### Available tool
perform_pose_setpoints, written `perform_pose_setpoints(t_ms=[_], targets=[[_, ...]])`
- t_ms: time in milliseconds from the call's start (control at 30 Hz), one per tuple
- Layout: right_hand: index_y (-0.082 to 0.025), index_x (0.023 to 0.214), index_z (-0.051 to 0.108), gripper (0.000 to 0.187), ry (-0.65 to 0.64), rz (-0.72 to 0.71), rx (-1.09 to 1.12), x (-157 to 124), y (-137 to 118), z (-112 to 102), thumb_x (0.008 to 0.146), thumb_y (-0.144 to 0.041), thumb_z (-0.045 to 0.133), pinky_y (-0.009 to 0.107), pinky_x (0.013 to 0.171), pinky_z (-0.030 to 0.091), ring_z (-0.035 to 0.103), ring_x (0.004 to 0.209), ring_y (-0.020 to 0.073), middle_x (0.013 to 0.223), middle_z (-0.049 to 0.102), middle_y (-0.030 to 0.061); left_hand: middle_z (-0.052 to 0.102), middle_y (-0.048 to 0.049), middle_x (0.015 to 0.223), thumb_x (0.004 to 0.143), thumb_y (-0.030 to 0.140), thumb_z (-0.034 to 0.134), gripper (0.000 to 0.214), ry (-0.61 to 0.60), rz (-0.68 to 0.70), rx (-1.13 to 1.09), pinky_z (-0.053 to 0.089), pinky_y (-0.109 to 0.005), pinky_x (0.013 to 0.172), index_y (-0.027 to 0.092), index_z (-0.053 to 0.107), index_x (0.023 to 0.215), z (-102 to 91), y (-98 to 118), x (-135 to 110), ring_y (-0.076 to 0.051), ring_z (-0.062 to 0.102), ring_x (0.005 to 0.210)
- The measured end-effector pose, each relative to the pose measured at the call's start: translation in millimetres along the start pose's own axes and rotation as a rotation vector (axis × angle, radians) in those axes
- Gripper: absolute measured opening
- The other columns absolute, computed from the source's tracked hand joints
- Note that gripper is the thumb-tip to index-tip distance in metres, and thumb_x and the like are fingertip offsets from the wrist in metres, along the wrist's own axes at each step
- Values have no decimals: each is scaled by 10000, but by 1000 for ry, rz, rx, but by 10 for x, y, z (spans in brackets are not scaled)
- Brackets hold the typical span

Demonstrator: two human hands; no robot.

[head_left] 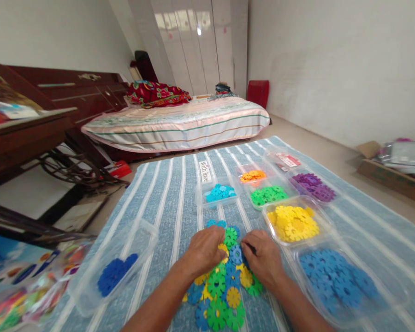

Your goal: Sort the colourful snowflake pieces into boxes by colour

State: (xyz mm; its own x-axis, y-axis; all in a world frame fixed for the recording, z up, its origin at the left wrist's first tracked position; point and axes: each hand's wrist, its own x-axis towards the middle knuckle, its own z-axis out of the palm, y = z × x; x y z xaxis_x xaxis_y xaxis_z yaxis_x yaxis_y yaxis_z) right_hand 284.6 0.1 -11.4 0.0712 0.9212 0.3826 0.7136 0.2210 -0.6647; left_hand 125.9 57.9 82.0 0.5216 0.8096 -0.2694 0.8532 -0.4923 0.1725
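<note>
A pile of flower-shaped plastic discs in green, yellow and blue lies on the striped cloth between my hands; one green disc (217, 281) shows near its middle. My left hand (207, 249) is closed at the pile's upper left, its fingertips beside a yellow disc (223, 251) and a green disc (231, 237). On the other side, my right hand (263, 256) has its fingers curled together close to a blue disc (235, 254). What either hand pinches is hidden by the fingers.
Clear boxes hold sorted discs: yellow (293, 223), blue (339, 281), green (268, 195), light blue (220, 192), orange (253, 176) and purple (313, 186). A box with dark blue discs (115, 274) stands at left. Beyond the striped cloth (166, 203) is a bed (180, 120).
</note>
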Motion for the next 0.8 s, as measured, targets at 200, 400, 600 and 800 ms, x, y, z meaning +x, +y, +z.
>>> perform_pose_setpoints(t_ms=[200,400,600,800], targets=[[-204,685,607,181,6,-4,-15,4,-20,-17,820,-175,490,258,690,350,502,749,152,703,582,9,487,53,568,643,180,526,73,43,-46,-159,242,-217,503,186,465,603,-48,-104,44,-99,452,559],[-210,703,626,184,12,-16,-15,-5,14,-1,822,-197,486,265,679,354,502,747,156,716,592,13,483,54,516,635,222,600,126,78,29,-642,299,-192,479,162,514,564,-180,208,224,-81,443,515],[-207,690,627,187,0,-1,-9,-5,18,-6,818,-185,493,269,705,353,500,763,157,734,605,13,588,20,634,712,279,570,145,155,175,-1067,420,-204,557,149,588,774,-311,567,385,-103,563,595],[-197,699,619,182,-16,-3,-1,2,-6,-22,825,-180,488,264,700,351,492,761,154,727,589,17,604,-13,709,717,214,540,72,197,27,-253,416,-254,666,172,595,699,-146,191,290,-154,572,721]])
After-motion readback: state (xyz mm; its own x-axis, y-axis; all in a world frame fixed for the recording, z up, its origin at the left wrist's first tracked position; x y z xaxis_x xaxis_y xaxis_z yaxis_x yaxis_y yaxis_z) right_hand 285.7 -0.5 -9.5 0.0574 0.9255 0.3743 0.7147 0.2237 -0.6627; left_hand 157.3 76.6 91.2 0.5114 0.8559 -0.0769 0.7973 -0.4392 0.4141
